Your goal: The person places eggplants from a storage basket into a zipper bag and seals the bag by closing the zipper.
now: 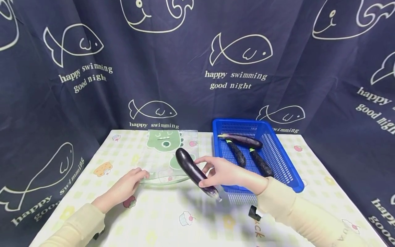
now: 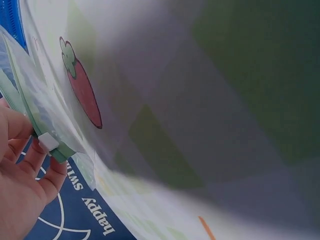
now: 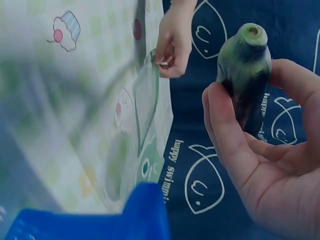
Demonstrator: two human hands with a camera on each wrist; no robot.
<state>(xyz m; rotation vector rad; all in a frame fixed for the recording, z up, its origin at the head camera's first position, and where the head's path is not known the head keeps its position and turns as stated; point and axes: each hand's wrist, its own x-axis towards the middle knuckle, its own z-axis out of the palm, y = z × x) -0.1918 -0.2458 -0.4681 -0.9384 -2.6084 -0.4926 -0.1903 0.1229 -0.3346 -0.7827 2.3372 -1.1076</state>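
Note:
An eggplant (image 1: pixel 192 168), dark purple and glossy, is gripped between the thumb and fingers of my right hand (image 1: pixel 223 172), raised above the table and tilted. Its stem end (image 3: pixel 244 50) faces the camera in the right wrist view. With my left hand (image 1: pixel 133 181) I pinch the left edge of a clear zip bag (image 1: pixel 160 161) with a green cartoon print. The bag lies on the table with its mouth parted toward me. A white slider (image 2: pixel 48 141) on its green zip strip shows beside the left fingers in the left wrist view.
A blue plastic basket (image 1: pixel 287 159) stands at the right, holding a purple eggplant (image 1: pixel 243 140) and two dark, bumpy vegetables with green ends, one of them here (image 1: pixel 260 163). A patterned cloth (image 1: pixel 160 219) covers the table. Behind it hangs a navy curtain (image 1: pixel 185 68).

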